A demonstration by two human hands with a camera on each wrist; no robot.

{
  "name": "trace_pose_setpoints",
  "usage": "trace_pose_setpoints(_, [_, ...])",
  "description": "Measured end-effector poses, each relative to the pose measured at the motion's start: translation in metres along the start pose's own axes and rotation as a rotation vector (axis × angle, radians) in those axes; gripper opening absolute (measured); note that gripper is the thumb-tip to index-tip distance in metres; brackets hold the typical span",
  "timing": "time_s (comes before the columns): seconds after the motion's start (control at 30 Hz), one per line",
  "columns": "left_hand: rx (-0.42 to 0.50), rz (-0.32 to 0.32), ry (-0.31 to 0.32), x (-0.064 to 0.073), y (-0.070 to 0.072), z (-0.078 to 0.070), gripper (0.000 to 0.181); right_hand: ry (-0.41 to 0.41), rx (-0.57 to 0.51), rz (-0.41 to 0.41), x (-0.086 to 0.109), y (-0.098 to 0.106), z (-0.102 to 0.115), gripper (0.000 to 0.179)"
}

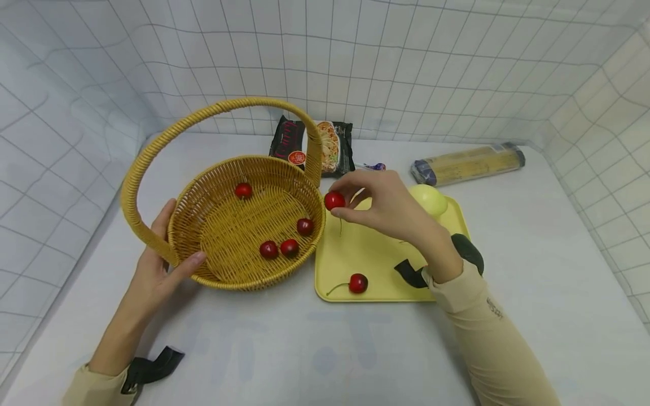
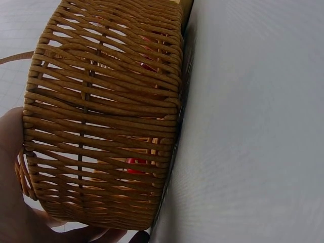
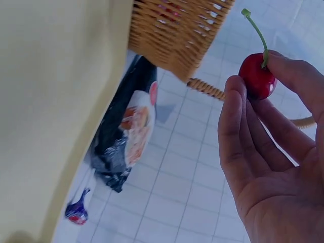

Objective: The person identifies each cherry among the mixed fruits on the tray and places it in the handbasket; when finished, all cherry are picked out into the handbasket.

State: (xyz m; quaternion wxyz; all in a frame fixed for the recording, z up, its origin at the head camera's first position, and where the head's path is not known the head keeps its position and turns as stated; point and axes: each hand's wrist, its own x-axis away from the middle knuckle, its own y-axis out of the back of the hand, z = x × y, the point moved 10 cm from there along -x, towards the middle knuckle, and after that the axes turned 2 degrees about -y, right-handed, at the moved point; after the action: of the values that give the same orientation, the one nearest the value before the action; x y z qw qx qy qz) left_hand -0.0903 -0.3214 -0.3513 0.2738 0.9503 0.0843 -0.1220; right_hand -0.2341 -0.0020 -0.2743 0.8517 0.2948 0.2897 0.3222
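Note:
My left hand grips the left side of a yellow-brown wicker basket, the thumb over its rim and the fingers along its outside wall. Several red cherries lie on the basket's floor, one apart from the others near the far side. A cherry is pinched between the thumb and fingertips of my right hand, just beyond the basket's right rim. Its green stem shows in the right wrist view. Below that hand is a yellow tray, where another cherry with a stem lies near the front edge.
A pale yellow-green round thing sits on the tray, partly behind my right forearm. Behind the basket lies a black food packet, beside a small purple-wrapped lollipop. A long pack of noodles lies at the back right. The basket's tall handle arches up.

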Motion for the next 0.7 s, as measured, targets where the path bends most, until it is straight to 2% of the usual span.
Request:
trace_pose_setpoints(0.3, [-0.017, 0.006, -0.007, -0.001, -0.002, -0.001, 0.103, 0.101, -0.032, -0.033, -0.027, -0.008, 0.033, 0.026])
trace_pose_setpoints(0.47, [-0.010, 0.001, -0.011, -0.001, -0.001, -0.001, 0.103, 0.109, -0.043, -0.041, -0.031, -0.017, 0.033, 0.025])
trace_pose_setpoints(0.7, [-0.024, 0.004, -0.006, 0.000, 0.001, -0.001, 0.103, 0.088, -0.006, -0.010, -0.034, -0.031, 0.024, 0.025])
